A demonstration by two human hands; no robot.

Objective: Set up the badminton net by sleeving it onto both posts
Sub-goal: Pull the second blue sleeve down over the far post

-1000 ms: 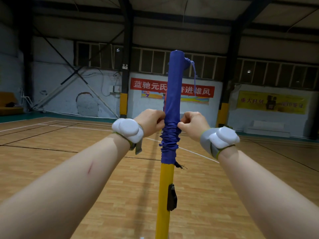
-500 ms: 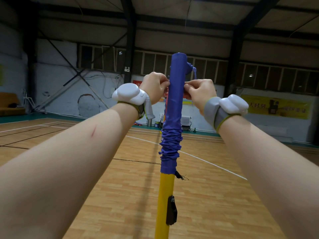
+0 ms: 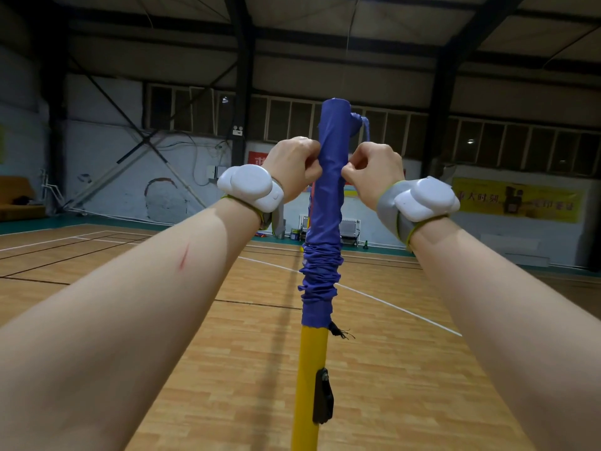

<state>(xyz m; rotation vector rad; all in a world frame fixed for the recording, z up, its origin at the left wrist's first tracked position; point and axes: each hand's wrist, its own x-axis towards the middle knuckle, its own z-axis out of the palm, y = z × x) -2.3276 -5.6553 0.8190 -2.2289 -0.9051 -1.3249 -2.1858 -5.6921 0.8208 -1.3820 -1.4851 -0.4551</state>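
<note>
Reaching in from 7 o'clock and 5 o'clock, the left forearm (image 3: 113, 320) and right forearm (image 3: 520, 320) fill the near view, 2 in all. Each carries 1 white unit: the left wrist device (image 3: 248, 187) and the right wrist device (image 3: 424, 198). The left hand (image 3: 294, 169) and right hand (image 3: 372, 172), both curled, pinch the purple net sleeve (image 3: 328, 196) from its 9 o'clock and 3 o'clock sides, level with each other, a little below its top.

1 yellow post (image 3: 309, 385) stands upright at 6 o'clock, bare in its lower part. The sleeve covers its upper part, smooth where the hands grip and bunched into folds beneath them. 1 black clip (image 3: 322, 402) sits on the bare post's 3 o'clock side. 1 frayed black thread (image 3: 338, 332) hangs at the sleeve's lower hem, and 1 purple cord (image 3: 366, 128) dangles from the sleeve's top.

The arms and post hide part of the far wall (image 3: 97, 157). The wooden floor (image 3: 195, 353) carries white and dark court lines (image 3: 390, 304). The wall bears 1 red banner (image 3: 257, 157) at 11 o'clock, partly behind the left hand, and 1 yellow banner (image 3: 517, 198) at 3 o'clock, under a row of dark windows (image 3: 195, 109).
</note>
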